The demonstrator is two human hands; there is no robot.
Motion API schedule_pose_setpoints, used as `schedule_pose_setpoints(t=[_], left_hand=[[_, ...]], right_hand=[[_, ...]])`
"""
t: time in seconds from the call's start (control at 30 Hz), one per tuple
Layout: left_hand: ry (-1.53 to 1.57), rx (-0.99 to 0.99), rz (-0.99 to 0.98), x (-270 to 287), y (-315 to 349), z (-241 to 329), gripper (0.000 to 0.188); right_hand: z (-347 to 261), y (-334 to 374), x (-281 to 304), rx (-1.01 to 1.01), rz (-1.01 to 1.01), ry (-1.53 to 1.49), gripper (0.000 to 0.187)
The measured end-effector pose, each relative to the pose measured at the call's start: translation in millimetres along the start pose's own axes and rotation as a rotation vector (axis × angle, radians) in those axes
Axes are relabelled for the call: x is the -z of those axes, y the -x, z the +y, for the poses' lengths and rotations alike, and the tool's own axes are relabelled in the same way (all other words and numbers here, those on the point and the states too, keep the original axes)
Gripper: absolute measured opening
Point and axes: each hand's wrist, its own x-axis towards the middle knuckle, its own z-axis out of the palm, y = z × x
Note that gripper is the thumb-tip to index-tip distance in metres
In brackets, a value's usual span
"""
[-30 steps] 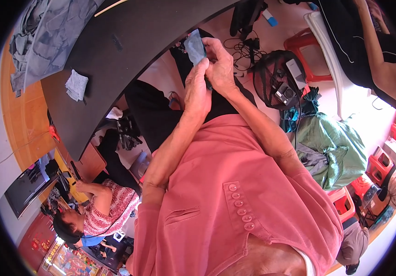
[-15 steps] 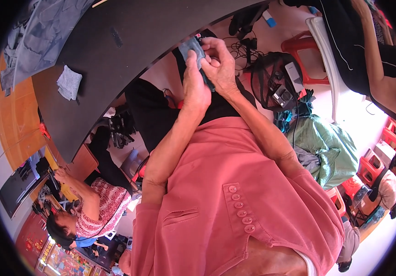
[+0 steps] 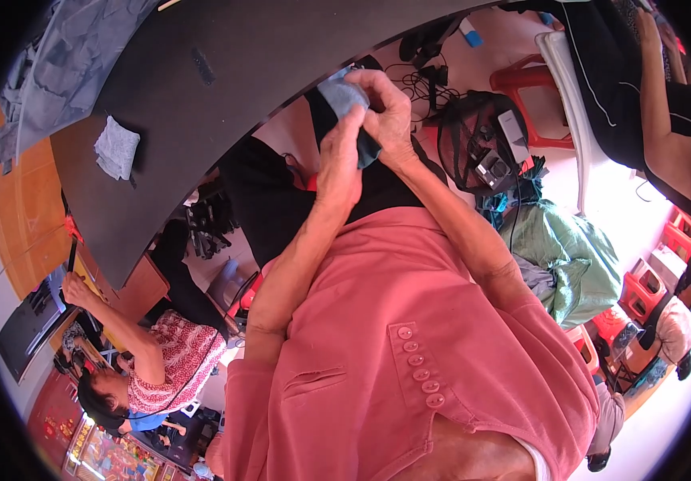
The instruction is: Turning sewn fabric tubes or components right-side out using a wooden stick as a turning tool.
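Note:
Just off the near edge of the dark table, a small piece of blue-grey cloth is held between my two hands, with a darker teal part showing lower down. My left hand is closed on its lower side, thumb pointing up along the cloth. Curled over the upper right side is my right hand, its fingertips pinching the fabric close to the left thumb. Part of the cloth is hidden behind the fingers. A folded light grey cloth lies on the table to the left.
The black table spans the upper left, with a heap of grey-blue fabric at its far left. Right of my hands are a black mesh basket and a green sack. Another person sits at left.
The cloth has been turned, and more of its light face and teal part shows. My left hand has shifted slightly down. The person at left has stretched an arm outward.

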Motion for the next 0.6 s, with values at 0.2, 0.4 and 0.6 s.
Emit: schedule_pose_setpoints(t=[0.2,0.4,0.6], left_hand=[[0.241,-0.071,-0.023,14.7,-47.7,18.3,0.042],[0.107,-0.028,-0.024,0.9,-36.0,16.3,0.031],[0.116,-0.067,-0.035,-11.4,-15.0,-0.1,0.029]], right_hand=[[-0.5,2.1,-9.3,0.042,0.038,0.126,0.036],[-8.2,-0.7,-9.2,0.158,0.105,0.295,0.042],[0.4,6.0,-0.7,0.006,0.115,0.096,0.045]])
